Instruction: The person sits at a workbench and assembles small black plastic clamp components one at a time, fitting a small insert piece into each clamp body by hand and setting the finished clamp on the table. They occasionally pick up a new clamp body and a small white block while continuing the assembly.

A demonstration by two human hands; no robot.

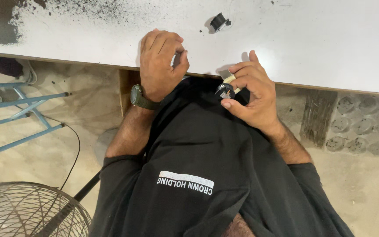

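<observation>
Desk (312, 39): white top, black-speckled at its far left. Right hand (253, 94): pinching, at the desk's near edge, a small black round part with cream tab (227, 89). Left hand (161, 63): curling loosely closed on the desk; contents indiscernible. Black spool-like part (219, 21): lying loose beyond both hands.

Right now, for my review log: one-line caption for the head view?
Right hand pinches a small black-and-cream part at the white table's edge; left hand rests curled beside it.

The person wears a black short-sleeved shirt (198, 145) with a white printed patch, and a dark green wristwatch (139, 98)
</observation>
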